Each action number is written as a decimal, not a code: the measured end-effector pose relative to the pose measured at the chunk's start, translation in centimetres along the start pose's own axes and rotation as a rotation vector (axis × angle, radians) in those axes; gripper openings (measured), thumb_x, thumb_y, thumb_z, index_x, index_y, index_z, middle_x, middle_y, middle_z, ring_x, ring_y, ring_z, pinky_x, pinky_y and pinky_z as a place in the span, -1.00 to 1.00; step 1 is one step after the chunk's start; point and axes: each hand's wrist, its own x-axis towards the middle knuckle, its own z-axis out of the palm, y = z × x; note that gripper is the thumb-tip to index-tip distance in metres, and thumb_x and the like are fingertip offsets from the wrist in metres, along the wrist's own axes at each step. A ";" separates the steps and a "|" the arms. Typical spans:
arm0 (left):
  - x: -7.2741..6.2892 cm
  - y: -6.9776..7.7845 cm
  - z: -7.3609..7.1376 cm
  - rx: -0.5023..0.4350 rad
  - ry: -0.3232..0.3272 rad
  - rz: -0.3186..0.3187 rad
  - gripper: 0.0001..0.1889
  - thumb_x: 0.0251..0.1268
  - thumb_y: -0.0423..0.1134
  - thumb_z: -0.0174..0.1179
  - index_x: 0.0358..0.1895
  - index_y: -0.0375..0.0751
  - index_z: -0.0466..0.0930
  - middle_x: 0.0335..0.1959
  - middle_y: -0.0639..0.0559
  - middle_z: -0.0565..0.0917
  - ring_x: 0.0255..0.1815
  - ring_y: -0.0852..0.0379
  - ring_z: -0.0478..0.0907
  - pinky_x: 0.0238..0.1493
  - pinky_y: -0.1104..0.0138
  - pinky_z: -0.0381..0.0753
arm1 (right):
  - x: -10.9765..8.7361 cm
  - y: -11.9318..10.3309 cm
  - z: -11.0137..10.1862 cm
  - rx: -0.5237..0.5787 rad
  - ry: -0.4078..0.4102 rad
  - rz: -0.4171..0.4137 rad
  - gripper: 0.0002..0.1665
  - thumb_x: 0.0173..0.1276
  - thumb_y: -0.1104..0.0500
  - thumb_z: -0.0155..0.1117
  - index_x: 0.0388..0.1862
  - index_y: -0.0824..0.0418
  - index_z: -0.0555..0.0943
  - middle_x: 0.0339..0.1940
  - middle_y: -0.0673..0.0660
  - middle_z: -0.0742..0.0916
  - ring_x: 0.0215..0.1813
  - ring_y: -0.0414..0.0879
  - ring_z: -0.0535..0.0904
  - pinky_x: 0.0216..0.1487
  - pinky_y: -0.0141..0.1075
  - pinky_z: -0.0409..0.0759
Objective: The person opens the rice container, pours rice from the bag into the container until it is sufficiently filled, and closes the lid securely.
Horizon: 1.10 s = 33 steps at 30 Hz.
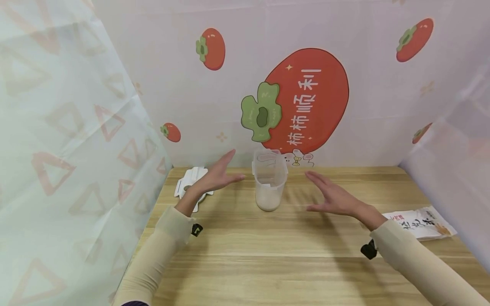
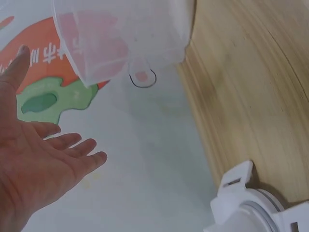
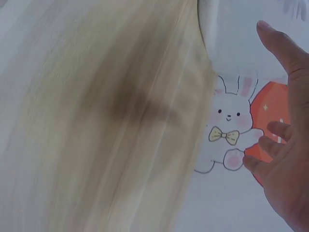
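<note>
A clear plastic container point(image 1: 269, 180) stands upright on the wooden table close to the back wall, with some white contents low inside it. My left hand point(image 1: 217, 175) hovers to its left, fingers extended and thumb apart, holding nothing. On the container's other side my right hand point(image 1: 333, 197) is likewise held in the air with spread fingers, apart from it. In the left wrist view the container point(image 2: 125, 38) is above the fingertips of the left hand point(image 2: 43, 164). The right wrist view has the right hand point(image 3: 285, 145) beside the container's edge point(image 3: 231, 38).
A white lid with side clips point(image 1: 195, 174) lies at the back left, partly behind the left hand. A white printed packet point(image 1: 425, 223) lies at the right, partly behind the right sleeve. Patterned sheets point(image 1: 214, 106) enclose the wooden table point(image 1: 268, 263) at the back and sides.
</note>
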 end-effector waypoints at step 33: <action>1.4 4.4 5.2 0.082 -0.040 0.050 0.36 0.17 0.30 0.50 0.77 -0.12 -0.30 0.79 -0.06 -0.31 0.79 -0.06 -0.34 0.72 -0.03 -0.12 | -7.0 3.8 -5.1 -0.171 0.070 -0.027 0.35 0.07 -0.16 0.74 0.70 0.24 0.21 0.56 0.39 0.42 0.42 0.37 0.47 0.14 0.25 0.58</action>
